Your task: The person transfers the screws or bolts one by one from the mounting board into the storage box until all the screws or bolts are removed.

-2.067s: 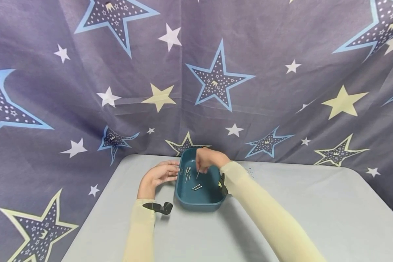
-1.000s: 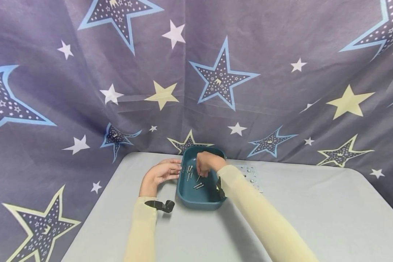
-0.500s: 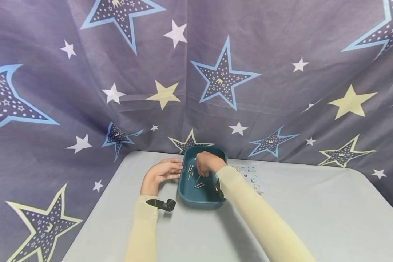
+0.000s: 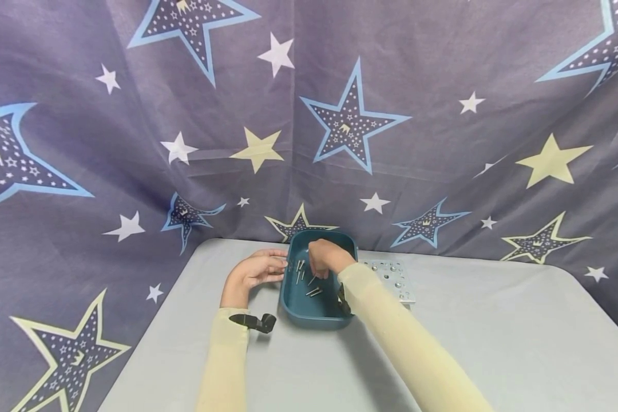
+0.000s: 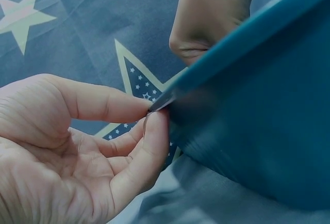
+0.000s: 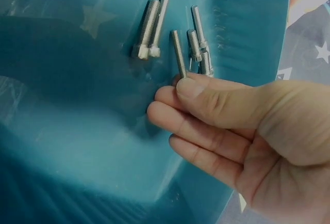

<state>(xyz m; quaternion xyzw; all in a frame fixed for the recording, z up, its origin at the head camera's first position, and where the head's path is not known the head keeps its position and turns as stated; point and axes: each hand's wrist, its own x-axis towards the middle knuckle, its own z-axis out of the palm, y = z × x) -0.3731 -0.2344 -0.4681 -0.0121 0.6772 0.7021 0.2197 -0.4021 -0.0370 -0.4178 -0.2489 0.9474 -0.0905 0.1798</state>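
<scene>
A teal plastic bin stands on the table near the back cloth. At its left side, my left hand pinches the bin's rim between thumb and fingertips. My right hand reaches down inside the bin. Thumb and index finger there pinch a threaded metal bolt by one end, its shank pointing away from the palm. Two more bolts lie side by side on the bin's floor, and several others are grouped just beyond the held one.
Right of the bin, partly behind the right sleeve, lies a silver metal plate with holes and small fittings. The pale table meets a purple star-patterned cloth at the back and left. Black camera straps circle the wrists.
The view has shifted slightly, and more of the metal plate shows right of the sleeve. The left hand stays at the rim; the right stays low in the bin with the bolt.
</scene>
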